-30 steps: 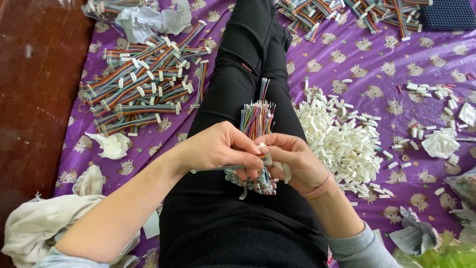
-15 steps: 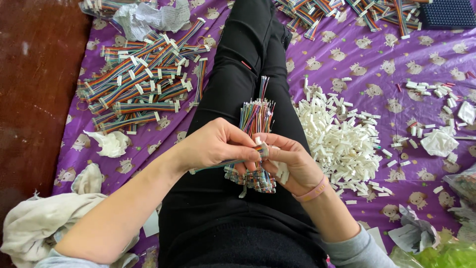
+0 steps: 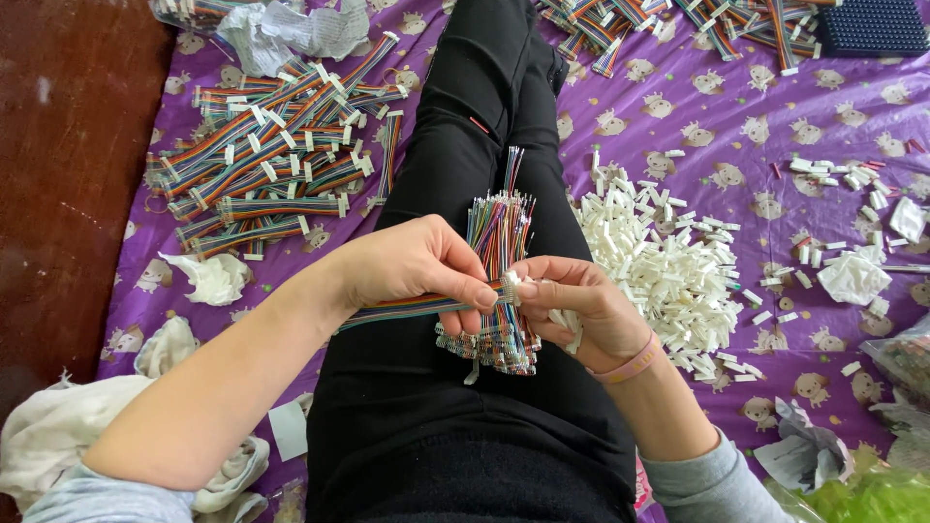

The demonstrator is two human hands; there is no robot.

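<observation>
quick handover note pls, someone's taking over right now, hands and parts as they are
Left hand: pinches the end of a rainbow ribbon cable.
Right hand: holds a white connector at that cable end, with more white pieces in the palm.
On the lap: bundle of loose cables.
Done: finished cables piled on the left.
Left: white connector pile on the right.
</observation>
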